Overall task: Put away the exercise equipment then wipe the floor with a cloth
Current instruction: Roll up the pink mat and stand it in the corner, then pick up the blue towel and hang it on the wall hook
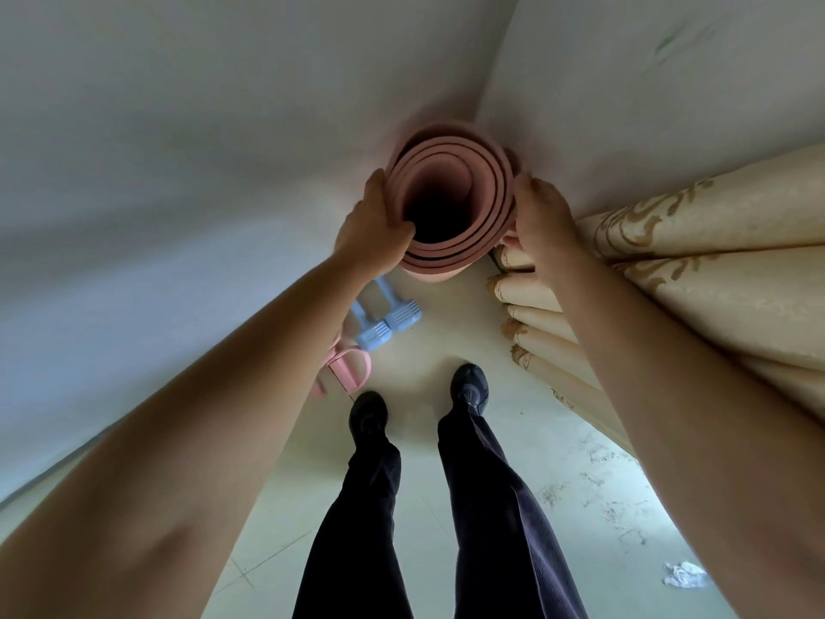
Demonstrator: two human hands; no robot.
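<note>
Both hands are closed on the upper end of the rolled pink foam exercise mat [464, 163]: the left hand [372, 225] is wrapped round the rim with its thumb hooked over the edge, and the right hand [542, 216] is curled against the opposite side. The mat is held upright in the corner of the white walls [223, 127], just beside the beige patterned curtain [669, 279]. Whether its lower end rests on the pale tiled floor [446, 314] cannot be told. If released off vertical, the roll is judged likely to topple onto the blue plastic pedal exerciser [384, 321], or to uncoil, since no strap is seen.
</note>
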